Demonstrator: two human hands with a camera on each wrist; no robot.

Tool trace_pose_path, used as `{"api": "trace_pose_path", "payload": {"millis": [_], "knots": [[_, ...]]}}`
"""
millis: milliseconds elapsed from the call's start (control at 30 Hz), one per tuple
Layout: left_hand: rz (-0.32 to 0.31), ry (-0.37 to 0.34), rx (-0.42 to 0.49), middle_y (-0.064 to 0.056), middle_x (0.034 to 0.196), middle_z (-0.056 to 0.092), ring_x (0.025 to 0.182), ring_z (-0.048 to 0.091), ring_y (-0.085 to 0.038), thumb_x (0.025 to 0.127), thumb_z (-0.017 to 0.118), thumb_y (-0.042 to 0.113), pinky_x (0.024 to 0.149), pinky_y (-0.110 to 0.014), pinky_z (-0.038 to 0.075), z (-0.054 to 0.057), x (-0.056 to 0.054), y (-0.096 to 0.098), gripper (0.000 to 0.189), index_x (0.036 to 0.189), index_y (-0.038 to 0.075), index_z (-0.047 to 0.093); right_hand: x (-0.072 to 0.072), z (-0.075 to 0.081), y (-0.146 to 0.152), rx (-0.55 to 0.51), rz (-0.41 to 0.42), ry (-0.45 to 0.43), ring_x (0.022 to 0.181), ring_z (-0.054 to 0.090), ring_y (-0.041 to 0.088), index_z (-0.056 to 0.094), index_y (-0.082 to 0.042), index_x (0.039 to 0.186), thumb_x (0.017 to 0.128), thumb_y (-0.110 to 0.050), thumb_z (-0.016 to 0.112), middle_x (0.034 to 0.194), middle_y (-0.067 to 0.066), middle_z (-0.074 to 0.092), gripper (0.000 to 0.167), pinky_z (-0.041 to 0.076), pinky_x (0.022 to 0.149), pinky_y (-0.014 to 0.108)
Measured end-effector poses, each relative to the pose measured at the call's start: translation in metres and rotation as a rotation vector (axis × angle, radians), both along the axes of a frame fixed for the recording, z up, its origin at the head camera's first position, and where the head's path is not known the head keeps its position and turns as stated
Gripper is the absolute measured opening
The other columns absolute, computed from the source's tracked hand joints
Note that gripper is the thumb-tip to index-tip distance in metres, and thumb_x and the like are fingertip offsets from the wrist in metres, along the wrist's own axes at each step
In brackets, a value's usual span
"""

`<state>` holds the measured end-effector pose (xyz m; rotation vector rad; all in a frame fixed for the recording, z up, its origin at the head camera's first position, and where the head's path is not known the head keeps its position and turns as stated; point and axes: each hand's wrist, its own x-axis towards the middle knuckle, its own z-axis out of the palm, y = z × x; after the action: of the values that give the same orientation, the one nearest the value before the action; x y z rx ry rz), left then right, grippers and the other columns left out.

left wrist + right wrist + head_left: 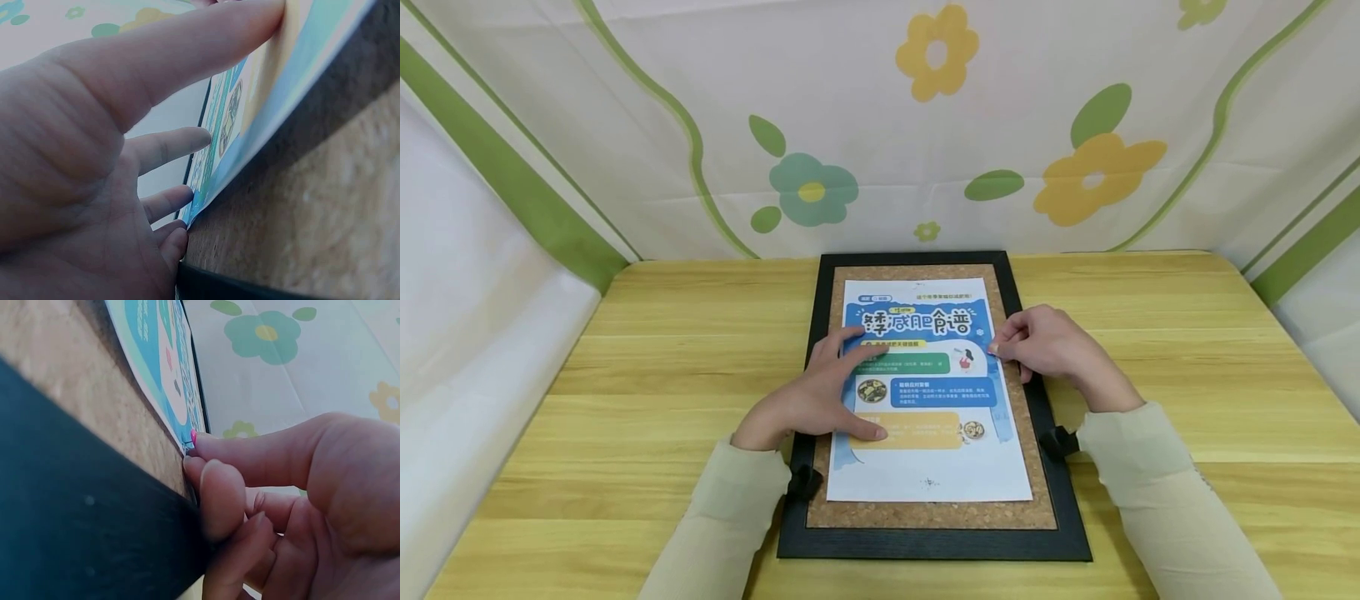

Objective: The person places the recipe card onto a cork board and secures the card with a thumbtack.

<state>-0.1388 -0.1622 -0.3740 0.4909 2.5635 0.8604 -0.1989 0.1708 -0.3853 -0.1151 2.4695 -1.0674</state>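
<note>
A printed poster (928, 467) lies on a cork board (932, 516) with a black frame. My left hand (814, 392) is spread over the poster's left side, thumb and fingertips resting on the sheet. In the left wrist view, the sheet's left edge (281, 125) stands slightly off the cork near the thumb. At the poster's right edge, my right hand (1048, 346) pinches a pink push pin (194, 435) between thumb and index finger. The pin's thin needle meets the paper in the right wrist view. Its other fingers curl beside the black frame (94, 506).
The board sits on a wooden table (700, 333), its far end close to a white curtain (880, 108) with flower prints. Dark straps (805, 482) hang at both wrists, over the frame's sides.
</note>
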Motion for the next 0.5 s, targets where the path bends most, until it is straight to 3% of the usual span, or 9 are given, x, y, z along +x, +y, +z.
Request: {"api": "trace_pose_path", "payload": {"millis": [500], "knots": [[-0.005, 0.007, 0.003, -0.016, 0.179, 0.010, 0.164, 0.004, -0.046, 0.078, 0.096, 0.037, 0.124, -0.076, 0.023, 0.0000, -0.0006, 0.0000, 0.104, 0.166, 0.020, 0.043, -0.0011, -0.0001, -0.0002, -0.002, 0.000, -0.011, 0.061, 0.065, 0.020, 0.070, 0.000, 0.108, 0.105, -0.021, 0.071, 0.090, 0.010, 0.070, 0.021, 0.046, 0.062, 0.032]]}}
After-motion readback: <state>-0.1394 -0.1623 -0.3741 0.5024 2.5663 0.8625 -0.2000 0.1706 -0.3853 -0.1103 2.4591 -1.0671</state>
